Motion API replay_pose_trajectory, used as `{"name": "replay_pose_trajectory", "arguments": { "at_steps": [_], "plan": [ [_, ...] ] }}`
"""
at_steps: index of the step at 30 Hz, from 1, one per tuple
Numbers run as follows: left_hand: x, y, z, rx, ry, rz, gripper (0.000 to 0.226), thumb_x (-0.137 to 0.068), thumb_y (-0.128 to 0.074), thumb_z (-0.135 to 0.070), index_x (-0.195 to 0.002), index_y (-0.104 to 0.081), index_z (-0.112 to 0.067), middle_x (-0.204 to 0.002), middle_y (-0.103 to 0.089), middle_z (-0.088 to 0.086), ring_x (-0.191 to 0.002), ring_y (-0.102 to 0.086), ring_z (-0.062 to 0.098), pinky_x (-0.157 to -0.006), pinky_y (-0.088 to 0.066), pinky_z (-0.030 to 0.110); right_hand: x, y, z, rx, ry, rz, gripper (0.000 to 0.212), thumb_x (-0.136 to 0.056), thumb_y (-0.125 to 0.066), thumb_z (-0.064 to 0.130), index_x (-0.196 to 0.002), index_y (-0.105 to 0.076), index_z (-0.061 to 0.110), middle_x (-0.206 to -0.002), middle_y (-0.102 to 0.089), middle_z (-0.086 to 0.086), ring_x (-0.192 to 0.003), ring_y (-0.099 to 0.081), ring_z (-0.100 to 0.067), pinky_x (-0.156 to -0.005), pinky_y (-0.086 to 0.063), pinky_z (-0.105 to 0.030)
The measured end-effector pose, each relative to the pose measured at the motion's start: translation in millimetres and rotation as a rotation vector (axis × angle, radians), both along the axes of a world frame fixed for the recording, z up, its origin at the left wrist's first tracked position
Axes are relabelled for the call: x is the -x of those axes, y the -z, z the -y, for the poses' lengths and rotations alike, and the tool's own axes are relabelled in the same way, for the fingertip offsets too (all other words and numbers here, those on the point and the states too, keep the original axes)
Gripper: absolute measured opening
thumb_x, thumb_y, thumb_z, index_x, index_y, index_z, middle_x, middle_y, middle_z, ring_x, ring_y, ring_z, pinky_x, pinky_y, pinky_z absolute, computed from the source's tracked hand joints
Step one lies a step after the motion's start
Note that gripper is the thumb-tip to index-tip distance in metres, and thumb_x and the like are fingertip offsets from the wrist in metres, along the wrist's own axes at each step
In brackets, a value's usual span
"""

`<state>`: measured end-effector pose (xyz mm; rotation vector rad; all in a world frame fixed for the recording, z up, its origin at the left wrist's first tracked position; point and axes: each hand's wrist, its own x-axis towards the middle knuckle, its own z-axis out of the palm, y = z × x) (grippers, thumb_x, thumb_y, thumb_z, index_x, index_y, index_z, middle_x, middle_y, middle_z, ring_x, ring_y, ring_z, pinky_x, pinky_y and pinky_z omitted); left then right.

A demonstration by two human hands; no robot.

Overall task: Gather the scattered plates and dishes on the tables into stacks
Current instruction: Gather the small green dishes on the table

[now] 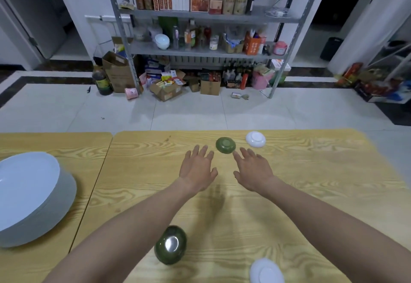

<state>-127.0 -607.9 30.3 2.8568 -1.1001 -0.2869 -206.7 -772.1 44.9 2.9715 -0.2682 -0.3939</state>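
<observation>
A: While both hands hover over the rt wooden table (311, 182), holding anything?
B: No. Left hand (196, 169) & right hand (253, 171): palms down, fingers straight, spread. Small green dish (225, 145) sits upside down just past fingertips; contact unclear.
A: Other dishes?
B: Far white dish (255, 139) beside it, inverted. Green bowl (170, 244), near white dish (266, 271) at near edge, inverted too. White plate stack (31, 198) on left table (33, 142).
A: Containers?
B: Cardboard box (165, 94) on floor, packets (170, 81) inside.

Bare bench (311, 193) passable at centre and right of frame; obstacles: far green dish (225, 145), far white dish (255, 139) upper centre; near green bowl (170, 244), near white dish (266, 271) bottom; plate stack (33, 198) left.
</observation>
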Motion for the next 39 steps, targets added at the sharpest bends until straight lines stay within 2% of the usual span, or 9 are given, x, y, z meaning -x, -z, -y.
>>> {"name": "replay_pose_trajectory", "arguments": {
  "at_steps": [9,16,19,24,26,27,29,33,39],
  "plan": [
    [-40,22,67,-0.014,-0.074,-0.096,0.062,-0.1,-0.042,-0.045,-0.152,-0.026,-0.017,-0.163,-0.018,0.011,-0.146,-0.022,0.036,-0.115,-0.027,0.046,-48,19,57,-0.092,0.01,-0.099,0.07,-0.1,-0.045,0.042,-0.156,-0.012,0.016,-0.161,-0.018,-0.01,-0.146,-0.023,-0.026,-0.103,-0.04,-0.041],
    [-84,52,97,-0.011,-0.104,-0.176,0.062,-0.097,-0.049,-0.04,-0.152,-0.028,-0.02,-0.16,-0.023,0.014,-0.14,-0.032,0.034,-0.11,-0.035,0.046,-97,51,88,-0.261,0.053,-0.076,0.066,-0.096,-0.051,0.038,-0.153,-0.023,0.018,-0.149,-0.037,-0.007,-0.135,-0.039,-0.027,-0.091,-0.045,-0.039],
    [-104,65,111,0.062,-0.212,-0.26,0.057,-0.095,-0.053,-0.037,-0.147,-0.038,-0.018,-0.149,-0.038,0.016,-0.133,-0.041,0.035,-0.102,-0.042,0.044,-115,68,98,-0.453,0.188,-0.094,0.065,-0.091,-0.058,0.039,-0.148,-0.032,0.022,-0.14,-0.048,-0.006,-0.126,-0.048,-0.028,-0.09,-0.048,-0.041],
    [-134,87,135,0.247,-0.477,-0.453,0.054,-0.094,-0.061,-0.031,-0.143,-0.048,-0.013,-0.138,-0.052,0.016,-0.127,-0.05,0.032,-0.1,-0.043,0.036,-146,90,116,-0.823,0.599,-0.083,0.071,-0.089,-0.067,0.039,-0.145,-0.038,0.007,-0.138,-0.052,-0.012,-0.126,-0.05,-0.029,-0.093,-0.044,-0.033],
    [-141,95,143,0.348,-0.639,-0.558,0.04,-0.092,-0.065,-0.03,-0.125,-0.062,-0.008,-0.125,-0.062,0.01,-0.117,-0.057,0.029,-0.093,-0.044,0.031,-155,105,124,-0.955,0.768,-0.067,0.054,-0.087,-0.07,0.039,-0.126,-0.052,0.006,-0.116,-0.059,-0.011,-0.101,-0.059,-0.027,-0.078,-0.048,-0.032],
    [-145,101,147,0.399,-0.732,-0.618,0.026,-0.091,-0.068,-0.03,-0.105,-0.067,-0.008,-0.107,-0.066,0.007,-0.106,-0.06,0.028,-0.085,-0.046,0.03,-159,111,127,-1.006,0.829,-0.064,0.043,-0.086,-0.072,0.038,-0.111,-0.056,0.007,-0.102,-0.059,-0.01,-0.083,-0.058,-0.025,-0.067,-0.048,-0.032],
    [-153,110,154,0.489,-0.868,-0.712,0.029,-0.085,-0.075,-0.031,-0.074,-0.059,-0.009,-0.081,-0.064,0.005,-0.084,-0.063,0.027,-0.072,-0.052,0.031,-167,121,131,-1.087,0.916,-0.062,0.037,-0.084,-0.075,0.036,-0.097,-0.056,0.007,-0.085,-0.056,-0.009,-0.066,-0.048,-0.023,-0.053,-0.042,-0.03],
    [-163,124,164,0.544,-0.975,-0.781,0.036,-0.07,-0.089,-0.024,-0.084,-0.067,0.001,-0.088,-0.069,0.013,-0.081,-0.069,0.029,-0.072,-0.062,0.043,-179,136,132,-1.097,0.975,-0.031,0.037,-0.079,-0.08,0.029,-0.091,-0.052,0.01,-0.077,-0.05,-0.006,-0.06,-0.044,-0.021,-0.049,-0.04,-0.029],
    [-169,127,167,0.549,-1.036,-0.879,0.036,-0.07,-0.088,-0.007,-0.095,-0.065,0.003,-0.092,-0.067,0.015,-0.073,-0.067,0.025,-0.068,-0.063,0.041,-184,143,134,-1.133,1.023,-0.012,0.036,-0.077,-0.081,0.021,-0.082,-0.047,0.012,-0.067,-0.048,-0.006,-0.054,-0.039,-0.018,-0.051,-0.037,-0.03]
  ]
}}
